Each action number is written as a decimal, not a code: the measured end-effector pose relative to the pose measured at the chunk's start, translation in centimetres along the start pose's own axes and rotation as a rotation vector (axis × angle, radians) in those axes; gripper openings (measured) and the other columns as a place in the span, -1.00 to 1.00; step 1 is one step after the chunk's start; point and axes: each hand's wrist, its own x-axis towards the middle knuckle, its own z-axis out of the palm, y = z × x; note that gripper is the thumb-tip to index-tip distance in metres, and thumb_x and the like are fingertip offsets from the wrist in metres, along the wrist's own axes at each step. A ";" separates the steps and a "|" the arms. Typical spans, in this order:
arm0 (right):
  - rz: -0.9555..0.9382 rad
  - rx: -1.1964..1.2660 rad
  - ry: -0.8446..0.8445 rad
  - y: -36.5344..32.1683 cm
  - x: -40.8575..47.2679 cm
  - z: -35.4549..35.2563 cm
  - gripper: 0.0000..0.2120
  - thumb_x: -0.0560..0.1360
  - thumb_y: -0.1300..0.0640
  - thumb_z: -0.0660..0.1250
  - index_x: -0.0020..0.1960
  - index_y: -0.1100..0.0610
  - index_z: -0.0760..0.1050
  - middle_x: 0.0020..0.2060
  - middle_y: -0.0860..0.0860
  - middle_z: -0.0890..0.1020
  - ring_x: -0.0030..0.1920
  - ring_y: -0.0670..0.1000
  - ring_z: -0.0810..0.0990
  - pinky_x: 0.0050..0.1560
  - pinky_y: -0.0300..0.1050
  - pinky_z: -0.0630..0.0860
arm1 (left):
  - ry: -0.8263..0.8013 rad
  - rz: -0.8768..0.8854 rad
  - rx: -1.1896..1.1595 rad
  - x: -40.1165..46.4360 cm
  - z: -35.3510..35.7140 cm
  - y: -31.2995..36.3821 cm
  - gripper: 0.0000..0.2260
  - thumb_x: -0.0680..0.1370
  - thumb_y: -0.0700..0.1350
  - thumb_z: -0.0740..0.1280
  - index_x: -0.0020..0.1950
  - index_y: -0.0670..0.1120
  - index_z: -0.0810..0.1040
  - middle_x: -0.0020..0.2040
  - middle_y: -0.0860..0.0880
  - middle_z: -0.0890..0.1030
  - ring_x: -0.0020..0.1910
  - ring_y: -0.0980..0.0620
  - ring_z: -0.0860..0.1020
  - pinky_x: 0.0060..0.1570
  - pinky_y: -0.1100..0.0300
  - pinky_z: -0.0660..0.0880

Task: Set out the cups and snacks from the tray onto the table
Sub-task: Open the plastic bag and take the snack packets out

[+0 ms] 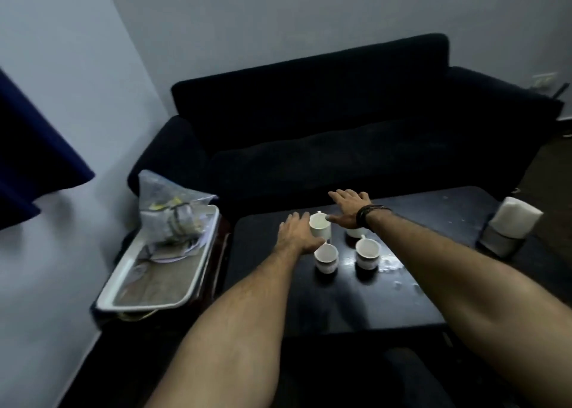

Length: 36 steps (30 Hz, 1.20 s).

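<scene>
Several white cups stand on the dark table [309, 302]: a far left cup [319, 224], a near left cup [326, 256], a near right cup [367, 252] and a far right cup [356, 232] partly hidden under my right wrist. My left hand [297, 232] hovers flat beside the far left cup, fingers spread, holding nothing. My right hand [348, 208] stretches out open over the far cups, with dark bands on its wrist. On the left a white tray [148, 296] holds a clear plastic bag of snacks [168, 212] and some papers.
A dark sofa [340, 135] runs behind the table. A white tissue holder [510, 225] stands at the table's right end. The tray rests on a low dark stand by the left wall. Wet spots glisten on the table to the right of the cups.
</scene>
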 end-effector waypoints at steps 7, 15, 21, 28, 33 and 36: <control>-0.172 -0.008 -0.051 -11.0 3.2 1.1 -0.25 0.54 -0.28 0.17 0.59 0.01 0.01 0.58 0.00 0.12 0.58 0.08 0.08 0.49 0.17 0.07 | 0.024 -0.175 0.009 -1.4 -2.1 -9.7 -0.21 0.54 0.18 0.33 0.62 -0.09 0.03 0.62 -0.17 0.05 0.60 -0.13 0.02 0.55 -0.04 0.06; -0.276 0.002 -0.090 -20.0 4.9 3.4 -0.28 0.54 -0.25 0.18 0.58 0.01 0.04 0.55 0.02 0.18 0.55 0.11 0.13 0.48 0.18 0.11 | 0.106 -0.303 -0.008 -3.2 -2.6 -19.6 -0.23 0.49 0.23 0.34 0.56 -0.12 0.18 0.53 -0.18 0.26 0.52 -0.16 0.23 0.44 -0.03 0.28; -0.291 0.003 -0.134 -24.0 6.3 5.3 -0.26 0.54 -0.27 0.17 0.59 0.01 0.02 0.58 0.03 0.13 0.57 0.10 0.10 0.50 0.17 0.07 | 0.173 -0.386 -0.097 -4.1 -1.2 -24.7 -0.24 0.56 0.30 0.17 0.60 -0.13 0.09 0.60 -0.20 0.11 0.59 -0.15 0.06 0.52 -0.06 0.11; -0.316 0.082 -0.144 -27.6 9.1 6.8 -0.29 0.52 -0.27 0.19 0.56 0.02 0.11 0.54 0.02 0.23 0.54 0.11 0.18 0.47 0.19 0.10 | 0.153 -0.482 -0.207 -2.8 0.5 -28.4 -0.34 0.62 0.28 -0.04 0.61 -0.09 0.07 0.63 -0.15 0.00 0.61 -0.11 -0.02 0.55 -0.13 -0.02; -0.290 0.210 -0.120 -30.0 12.0 7.4 -0.35 0.52 -0.27 0.22 0.46 0.08 0.25 0.41 0.07 0.41 0.40 0.15 0.37 0.36 0.20 0.26 | 0.131 -0.526 -0.188 -1.1 1.4 -30.5 -0.34 0.63 0.28 -0.08 0.62 -0.07 0.03 0.63 -0.18 -0.07 0.61 -0.13 -0.08 0.54 -0.17 -0.09; -0.220 0.269 -0.110 -31.5 13.4 7.9 -0.31 0.53 -0.29 0.19 0.48 0.14 0.26 0.41 0.10 0.42 0.39 0.18 0.39 0.36 0.18 0.29 | 0.083 -0.575 -0.186 -0.2 2.4 -31.5 -0.33 0.61 0.31 -0.11 0.63 -0.02 0.00 0.63 -0.15 -0.12 0.61 -0.12 -0.12 0.53 -0.20 -0.16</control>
